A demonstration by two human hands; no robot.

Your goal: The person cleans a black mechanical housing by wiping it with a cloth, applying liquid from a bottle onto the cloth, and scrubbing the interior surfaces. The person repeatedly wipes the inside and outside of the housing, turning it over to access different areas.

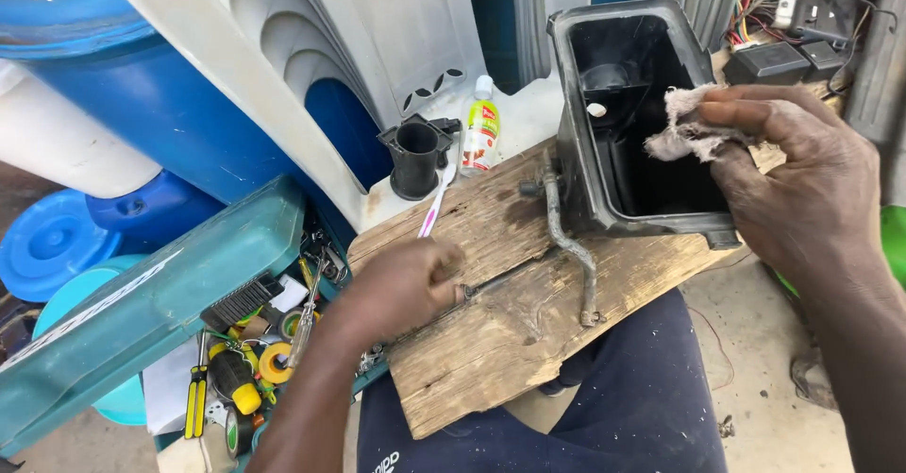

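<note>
A black plastic box housing (578, 166), open on top, stands on a worn wooden board (510, 331) that lies across my lap. My right hand (802, 185) presses a dirty pinkish rag (684, 128) against the housing's right rim and inner wall. My left hand (406, 279) is closed around a pink and white toothbrush (436, 204), its fist resting on the board's left part. A bent metal rod (566, 246) runs from the housing's left side down across the board.
An open teal toolbox (151, 303) with screwdrivers and tape rolls sits to my left. A small bottle (480, 133) and a black cup-shaped part (415, 157) stand behind the board. Blue drums (179, 105), white moulded panels and wired black boxes (802, 29) crowd the back.
</note>
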